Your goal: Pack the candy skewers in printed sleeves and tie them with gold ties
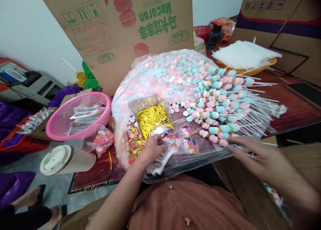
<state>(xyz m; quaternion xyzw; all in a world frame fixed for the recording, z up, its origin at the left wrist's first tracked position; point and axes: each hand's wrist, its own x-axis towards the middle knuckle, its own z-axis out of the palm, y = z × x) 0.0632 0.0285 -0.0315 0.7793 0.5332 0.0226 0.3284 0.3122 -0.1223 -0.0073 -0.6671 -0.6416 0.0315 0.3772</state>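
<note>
My left hand (154,149) is closed, its thumb and fingers pinching a clear printed plastic bag (173,143) with a colourful pattern. More printed bags lie under and beside it at the table's front. My right hand (260,161), smeared by motion, is at the near end of a heap of candy skewers (218,114). Its fingertips are beside the nearest skewer and its white stick; whether they grip it cannot be made out. Pink, blue and white candies are threaded on the sticks. Just beyond my left hand lies an open pouch of gold twist ties (152,118).
A large clear bag of pastel candies (160,73) fills the table's back; ring candies (135,139) lie at its left. Left are a pink basket (109,113) of printed bags and a lidded cup (77,159). White sticks (247,54) fill an orange basket back right. Cardboard boxes stand behind.
</note>
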